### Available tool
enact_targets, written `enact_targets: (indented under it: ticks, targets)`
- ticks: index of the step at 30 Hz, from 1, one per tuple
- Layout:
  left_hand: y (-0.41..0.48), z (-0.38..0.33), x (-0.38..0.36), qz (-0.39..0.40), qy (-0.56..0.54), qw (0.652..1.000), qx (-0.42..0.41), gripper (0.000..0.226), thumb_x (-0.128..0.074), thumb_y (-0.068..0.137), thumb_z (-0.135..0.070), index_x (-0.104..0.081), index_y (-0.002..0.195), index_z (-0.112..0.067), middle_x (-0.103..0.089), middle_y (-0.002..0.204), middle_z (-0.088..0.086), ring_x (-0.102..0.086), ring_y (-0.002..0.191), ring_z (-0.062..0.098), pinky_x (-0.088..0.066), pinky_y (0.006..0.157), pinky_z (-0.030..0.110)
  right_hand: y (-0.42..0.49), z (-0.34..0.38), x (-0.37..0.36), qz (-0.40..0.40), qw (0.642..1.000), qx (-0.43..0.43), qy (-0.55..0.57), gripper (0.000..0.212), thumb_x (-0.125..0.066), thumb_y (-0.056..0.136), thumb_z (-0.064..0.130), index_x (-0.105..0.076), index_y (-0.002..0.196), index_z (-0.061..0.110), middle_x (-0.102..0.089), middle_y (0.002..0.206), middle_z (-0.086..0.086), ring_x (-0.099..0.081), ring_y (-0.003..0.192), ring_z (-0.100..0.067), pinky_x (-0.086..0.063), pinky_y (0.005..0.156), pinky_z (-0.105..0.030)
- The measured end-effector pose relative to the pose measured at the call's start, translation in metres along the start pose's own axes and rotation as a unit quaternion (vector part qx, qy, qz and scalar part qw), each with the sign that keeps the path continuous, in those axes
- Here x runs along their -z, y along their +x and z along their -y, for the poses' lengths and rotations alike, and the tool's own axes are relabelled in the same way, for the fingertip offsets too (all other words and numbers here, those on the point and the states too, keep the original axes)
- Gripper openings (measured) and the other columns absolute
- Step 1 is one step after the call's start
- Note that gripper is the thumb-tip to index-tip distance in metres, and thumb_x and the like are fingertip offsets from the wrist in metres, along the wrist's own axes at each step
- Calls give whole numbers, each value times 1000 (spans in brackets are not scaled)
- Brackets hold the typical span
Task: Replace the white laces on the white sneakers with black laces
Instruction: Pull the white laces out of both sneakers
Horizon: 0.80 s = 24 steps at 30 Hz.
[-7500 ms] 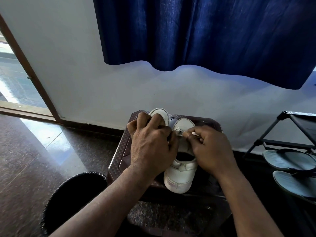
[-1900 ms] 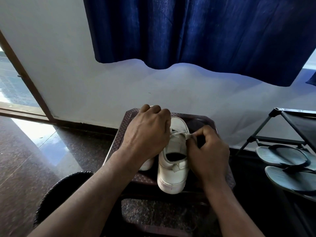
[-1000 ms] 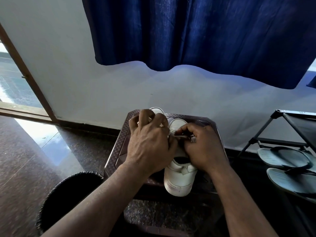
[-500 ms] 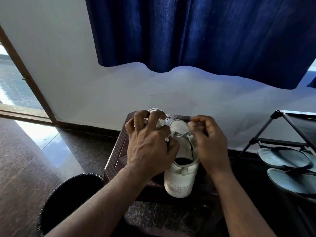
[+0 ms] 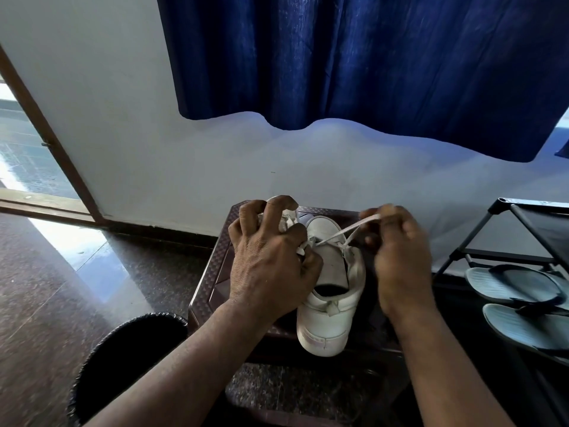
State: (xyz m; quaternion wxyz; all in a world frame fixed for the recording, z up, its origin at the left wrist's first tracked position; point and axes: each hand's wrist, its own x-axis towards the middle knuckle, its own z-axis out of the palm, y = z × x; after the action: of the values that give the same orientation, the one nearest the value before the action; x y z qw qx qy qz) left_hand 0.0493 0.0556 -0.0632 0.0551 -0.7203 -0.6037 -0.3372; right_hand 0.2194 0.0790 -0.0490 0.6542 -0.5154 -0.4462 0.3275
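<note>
Two white sneakers stand toe-away on a dark brown stool (image 5: 212, 272). The right sneaker (image 5: 329, 291) is in plain sight, heel toward me. The left sneaker (image 5: 286, 215) is mostly hidden under my left hand (image 5: 268, 260), whose curled fingers hold a bunched white lace end at the right shoe's left eyelets. My right hand (image 5: 397, 251) pinches the white lace (image 5: 345, 231) and holds it taut up and to the right of the shoe. No black laces are visible.
A black bin (image 5: 123, 355) stands at the stool's near left. A black shoe rack (image 5: 529, 238) with grey sandals (image 5: 511, 285) is at the right. A blue curtain (image 5: 369, 63) hangs on the wall behind. A door frame (image 5: 52, 140) is at the left.
My right hand has moved up and right, drawing the white lace out longer from the right sneaker. My left hand stays curled over the shoes.
</note>
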Motion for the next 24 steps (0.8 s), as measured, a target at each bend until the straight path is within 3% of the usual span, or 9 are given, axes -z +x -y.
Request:
enact_targets:
  ticks: [3, 7, 10, 12, 14, 17, 19, 22, 24]
  targets:
    - [-1, 0, -1, -3, 0, 1000, -1, 26, -62, 80, -45, -75, 88, -24, -43, 146, -5, -32, 132, 32, -40, 97, 52, 3, 7, 6, -14, 981, -103, 167, 30, -47, 110, 23, -55, 81, 20, -61, 69, 2, -54, 58, -7, -42, 58, -22]
    - [0, 0, -1, -7, 0, 1000, -2, 26, -62, 80, -45, -76, 87, -25, -44, 145, -5, -34, 131, 33, -38, 101, 54, 2, -3, 10, 87, 992, 15, -89, 23, -57, 105, 24, -69, 86, 20, -62, 69, 16, -55, 65, -3, -41, 65, -25]
    - [0, 0, -1, -4, 4, 1000, 1, 30, -58, 80, -48, -76, 87, -25, -44, 145, -6, -33, 132, 32, -38, 102, 54, 0, -6, 9, 197, 913, 115, -337, 10, -69, 97, 32, -77, 95, 28, -71, 90, 15, -64, 89, -4, -46, 76, -23]
    - [0, -1, 0, -3, 4, 1000, 4, 29, -58, 81, -48, -75, 87, -26, -44, 145, -7, -33, 132, 31, -37, 102, 54, -2, -7, 7, 233, 863, 157, -420, 9, -72, 94, 32, -79, 94, 27, -61, 85, 10, -59, 91, -15, -38, 70, -23]
    - [0, -1, 0, -6, 3, 1000, 6, 27, -59, 81, -48, -75, 86, -26, -45, 144, -7, -34, 132, 31, -37, 101, 53, -2, -10, 7, 219, 865, 179, -415, 9, -73, 93, 30, -77, 86, 25, -53, 78, 9, -55, 83, -14, -33, 65, -16]
    - [0, 0, -1, -9, -1, 1000, 5, 27, -59, 81, -47, -75, 86, -26, -44, 144, -8, -33, 132, 31, -36, 102, 52, -3, -13, 8, 113, 937, 161, -287, 20, -69, 95, 20, -67, 78, 30, -62, 82, 10, -58, 79, -7, -45, 73, -18]
    - [0, 0, -1, -9, -5, 1000, 4, 24, -62, 80, -45, -75, 85, -26, -44, 144, -8, -32, 132, 30, -36, 102, 53, 2, -9, 9, 30, 997, 57, -37, 22, -61, 100, 19, -63, 80, 27, -66, 80, 6, -62, 77, -13, -50, 75, -33]
    - [0, -1, -1, -9, -8, 1000, 4, 19, -65, 80, -43, -73, 82, -26, -43, 144, -9, -30, 132, 28, -36, 102, 53, 5, 8, 14, 1, 933, -139, 333, 23, -47, 108, 22, -56, 87, 21, -74, 84, -3, -69, 75, -18, -51, 63, -24]
    - [0, -1, -1, -10, -8, 1000, 3, 18, -66, 79, -43, -72, 82, -26, -43, 144, -9, -31, 132, 28, -36, 102, 53, 4, 10, 13, 10, 931, -169, 323, 27, -45, 109, 22, -53, 83, 20, -68, 72, 1, -62, 65, -14, -46, 57, -21]
